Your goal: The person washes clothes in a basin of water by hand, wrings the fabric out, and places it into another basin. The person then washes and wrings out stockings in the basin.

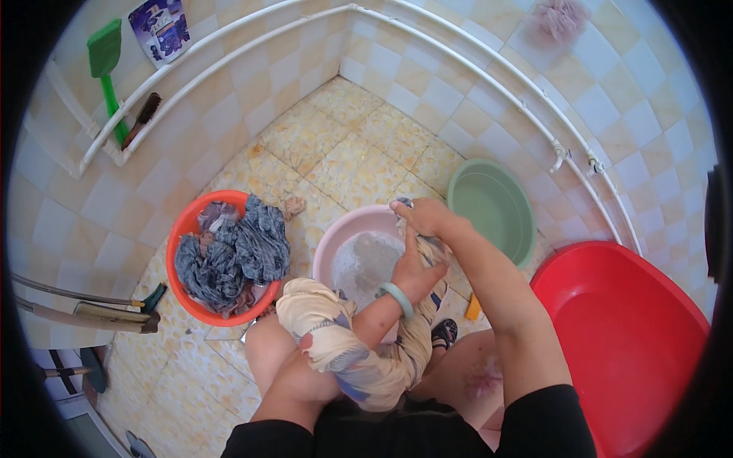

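Cream, blue-patterned cloth [324, 309] drapes over the left forearm [372, 324], keeping its slack off the tiled floor [347, 164], I'd guess; left hand [416, 276] and right hand [427, 217] grip its bunched end beside the pink basin [324, 253].

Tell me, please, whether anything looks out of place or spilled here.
Mildly odd: a small crumpled beige item beside the orange basin and a yellow block near the green basin both lie loose on the floor, outside any basin. No clear spill shows.
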The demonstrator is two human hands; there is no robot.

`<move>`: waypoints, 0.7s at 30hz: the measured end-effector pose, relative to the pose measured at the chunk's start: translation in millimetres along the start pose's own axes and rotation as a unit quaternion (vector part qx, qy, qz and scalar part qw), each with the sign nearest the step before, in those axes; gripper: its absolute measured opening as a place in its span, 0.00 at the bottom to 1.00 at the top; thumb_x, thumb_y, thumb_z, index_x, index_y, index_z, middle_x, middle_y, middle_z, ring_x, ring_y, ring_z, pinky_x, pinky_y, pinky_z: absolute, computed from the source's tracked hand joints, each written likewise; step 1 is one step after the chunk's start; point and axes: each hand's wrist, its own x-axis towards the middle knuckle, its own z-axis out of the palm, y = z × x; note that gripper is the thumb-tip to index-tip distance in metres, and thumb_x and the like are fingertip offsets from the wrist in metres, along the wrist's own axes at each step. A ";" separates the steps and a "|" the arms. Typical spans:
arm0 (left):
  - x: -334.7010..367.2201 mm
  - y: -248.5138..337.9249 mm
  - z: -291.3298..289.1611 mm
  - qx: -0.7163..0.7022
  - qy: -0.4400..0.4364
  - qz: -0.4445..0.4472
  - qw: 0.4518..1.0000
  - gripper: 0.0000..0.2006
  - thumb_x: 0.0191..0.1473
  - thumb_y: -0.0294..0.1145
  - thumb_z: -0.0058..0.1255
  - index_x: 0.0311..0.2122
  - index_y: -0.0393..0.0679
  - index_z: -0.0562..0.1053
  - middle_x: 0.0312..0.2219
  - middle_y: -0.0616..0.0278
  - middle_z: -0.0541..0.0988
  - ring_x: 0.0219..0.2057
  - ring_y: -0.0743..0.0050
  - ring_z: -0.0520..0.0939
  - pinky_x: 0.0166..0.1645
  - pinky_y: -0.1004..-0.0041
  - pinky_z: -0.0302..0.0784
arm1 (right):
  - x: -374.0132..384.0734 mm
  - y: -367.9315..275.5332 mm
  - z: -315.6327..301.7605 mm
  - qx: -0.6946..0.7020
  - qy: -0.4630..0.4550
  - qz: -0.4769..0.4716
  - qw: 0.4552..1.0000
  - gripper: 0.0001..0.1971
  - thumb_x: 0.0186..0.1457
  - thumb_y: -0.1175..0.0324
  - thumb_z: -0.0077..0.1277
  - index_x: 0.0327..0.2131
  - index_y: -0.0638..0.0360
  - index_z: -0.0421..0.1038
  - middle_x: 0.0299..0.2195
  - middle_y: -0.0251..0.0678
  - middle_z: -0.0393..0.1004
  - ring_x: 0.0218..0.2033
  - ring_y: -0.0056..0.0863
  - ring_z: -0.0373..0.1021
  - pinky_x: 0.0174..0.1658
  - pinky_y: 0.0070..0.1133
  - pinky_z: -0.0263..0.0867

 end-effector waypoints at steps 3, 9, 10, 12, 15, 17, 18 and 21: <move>3.7 5.9 -3.8 0.008 -0.054 -0.017 0.998 0.45 0.40 0.33 0.58 0.58 0.36 0.42 0.46 0.49 0.67 0.49 0.58 0.68 0.53 0.70 0.62 | 4.1 12.5 3.0 0.061 0.016 -0.023 0.998 0.32 0.54 0.44 0.33 0.42 0.68 0.68 0.42 0.54 0.68 0.45 0.45 0.65 0.49 0.29 0.59; 2.0 38.6 -20.3 -0.319 -0.122 -0.039 0.939 0.41 0.45 0.22 0.51 0.60 0.43 0.41 0.44 0.56 0.69 0.41 0.72 0.73 0.42 0.72 0.73 | -0.2 59.6 -22.8 0.536 -0.055 -0.127 0.833 0.33 0.56 0.41 0.30 0.51 0.62 0.60 0.47 0.45 0.66 0.47 0.34 0.64 0.51 0.27 0.59; 2.8 42.8 -19.5 -0.375 -0.149 -0.045 0.914 0.39 0.45 0.21 0.50 0.60 0.43 0.43 0.43 0.57 0.69 0.40 0.72 0.74 0.41 0.72 0.73 | 0.5 71.2 -24.6 0.636 -0.080 -0.090 0.762 0.34 0.56 0.40 0.30 0.52 0.61 0.59 0.49 0.43 0.65 0.48 0.33 0.63 0.51 0.27 0.59; 0.8 56.7 -22.3 -0.433 -0.188 -0.061 0.880 0.36 0.47 0.19 0.46 0.59 0.44 0.45 0.43 0.57 0.68 0.40 0.70 0.74 0.41 0.72 0.74 | 4.7 76.9 -8.0 0.717 -0.078 -0.125 0.682 0.35 0.55 0.40 0.31 0.53 0.61 0.58 0.48 0.42 0.64 0.47 0.31 0.63 0.48 0.27 0.62; -8.7 75.1 -26.3 -0.484 -0.203 -0.054 0.850 0.23 0.50 0.24 0.43 0.53 0.42 0.56 0.42 0.59 0.70 0.40 0.72 0.74 0.41 0.72 0.74 | 36.3 74.2 38.7 0.826 -0.140 -0.247 0.487 0.37 0.52 0.37 0.35 0.55 0.59 0.54 0.51 0.44 0.60 0.50 0.35 0.60 0.48 0.35 0.62; -10.7 59.6 -45.8 -0.479 -0.184 -0.059 0.856 0.25 0.51 0.25 0.42 0.55 0.41 0.54 0.43 0.58 0.69 0.40 0.72 0.74 0.40 0.73 0.74 | 4.7 -12.8 38.3 0.879 -0.122 -0.355 0.294 0.41 0.47 0.36 0.41 0.56 0.59 0.53 0.53 0.47 0.58 0.52 0.42 0.58 0.50 0.43 0.58; -12.8 63.6 -42.8 -0.509 -0.188 -0.054 0.838 0.25 0.51 0.26 0.42 0.55 0.41 0.53 0.43 0.58 0.69 0.39 0.72 0.75 0.39 0.73 0.74 | -8.6 -25.2 32.1 0.877 -0.119 -0.358 0.296 0.41 0.47 0.36 0.41 0.56 0.59 0.53 0.53 0.47 0.58 0.52 0.42 0.58 0.50 0.43 0.58; -10.9 75.4 -22.0 -0.566 -0.233 -0.071 0.788 0.28 0.50 0.25 0.41 0.57 0.42 0.51 0.47 0.56 0.66 0.45 0.70 0.70 0.46 0.72 0.69 | -22.6 -10.6 28.8 0.916 -0.059 -0.378 0.120 0.40 0.47 0.38 0.44 0.55 0.58 0.54 0.52 0.49 0.58 0.48 0.43 0.61 0.44 0.44 0.63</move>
